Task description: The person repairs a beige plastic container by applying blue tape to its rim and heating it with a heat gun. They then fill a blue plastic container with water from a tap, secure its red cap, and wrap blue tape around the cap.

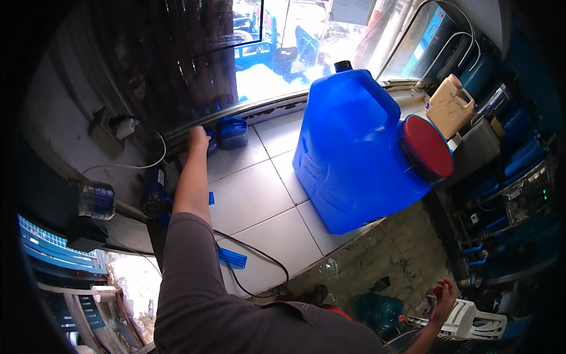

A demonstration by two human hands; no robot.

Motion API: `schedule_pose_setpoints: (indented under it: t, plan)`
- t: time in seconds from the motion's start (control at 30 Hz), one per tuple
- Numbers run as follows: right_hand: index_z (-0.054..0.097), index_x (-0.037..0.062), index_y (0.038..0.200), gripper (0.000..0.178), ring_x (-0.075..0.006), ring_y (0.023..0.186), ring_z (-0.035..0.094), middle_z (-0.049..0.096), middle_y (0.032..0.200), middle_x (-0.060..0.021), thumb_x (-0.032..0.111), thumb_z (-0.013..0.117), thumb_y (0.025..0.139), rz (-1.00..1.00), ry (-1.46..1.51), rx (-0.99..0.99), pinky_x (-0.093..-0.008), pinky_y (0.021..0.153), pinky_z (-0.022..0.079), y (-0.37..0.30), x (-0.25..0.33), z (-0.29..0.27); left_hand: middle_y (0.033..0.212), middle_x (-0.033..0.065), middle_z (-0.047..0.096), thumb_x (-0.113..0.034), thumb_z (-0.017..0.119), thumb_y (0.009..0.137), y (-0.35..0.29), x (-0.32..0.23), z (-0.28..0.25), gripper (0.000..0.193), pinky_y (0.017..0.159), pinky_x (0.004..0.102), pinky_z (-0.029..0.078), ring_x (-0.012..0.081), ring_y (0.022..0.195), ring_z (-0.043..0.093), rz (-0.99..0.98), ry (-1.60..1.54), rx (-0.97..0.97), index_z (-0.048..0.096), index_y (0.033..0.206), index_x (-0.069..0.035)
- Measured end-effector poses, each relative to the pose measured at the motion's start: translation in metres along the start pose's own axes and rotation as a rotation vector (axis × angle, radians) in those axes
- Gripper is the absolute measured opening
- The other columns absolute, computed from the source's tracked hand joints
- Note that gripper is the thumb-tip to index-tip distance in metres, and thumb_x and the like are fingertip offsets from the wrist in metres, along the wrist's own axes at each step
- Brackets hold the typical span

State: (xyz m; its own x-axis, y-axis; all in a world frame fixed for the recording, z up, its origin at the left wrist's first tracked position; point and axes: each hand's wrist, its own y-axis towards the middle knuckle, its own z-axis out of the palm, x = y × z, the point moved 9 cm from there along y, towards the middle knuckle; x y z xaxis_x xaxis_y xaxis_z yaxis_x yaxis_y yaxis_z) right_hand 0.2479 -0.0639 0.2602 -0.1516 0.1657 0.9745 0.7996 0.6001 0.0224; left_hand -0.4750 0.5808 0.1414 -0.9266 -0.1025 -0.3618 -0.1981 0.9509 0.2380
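Your grey sleeve (194,283) fills the foreground; your left hand (198,139) stretches to the worktop's (259,206) far edge, touching the stack of blue lids (232,132) just right of it, grip hidden. Your right hand (443,298) hangs open, low, well away.

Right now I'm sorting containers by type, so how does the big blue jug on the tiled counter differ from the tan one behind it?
The big blue jug is far larger than the tan jug. The blue jug stands on the tiled counter with a wide red round lid on its side; the tan jug shows no such lid. The blue one is vivid blue, the tan one pale beige. Both are boxy plastic with moulded handles.
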Motion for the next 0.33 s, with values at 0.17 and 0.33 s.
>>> schedule_pose_setpoints:
  t: [0.17,0.33]
  plan:
    - [0.056,0.0057,0.113,0.027,-0.0121,0.075,0.061,0.064,0.096,-0.0054,0.024,0.055,0.093,-0.028,-0.026,0.083,-0.0262,0.073,0.049,0.013,0.011,0.031,0.071,0.0154,0.066,-0.040,0.085,0.061,-0.014,0.016,-0.023,0.043,0.064,0.0398,0.050,0.0293,0.067,0.064,-0.229,-0.158,-0.125,0.062,0.065,-0.004]
    - [0.056,0.0059,0.113,0.027,-0.0122,0.075,0.062,0.064,0.097,-0.0055,0.024,0.055,0.093,-0.051,-0.006,0.147,-0.0261,0.072,0.049,0.019,0.017,0.054,0.074,0.0062,0.069,-0.048,0.078,0.070,0.000,0.068,0.013,0.047,0.056,0.0411,0.053,0.0268,0.060,0.067,-0.454,-0.648,-0.125,0.065,0.088,-0.007]
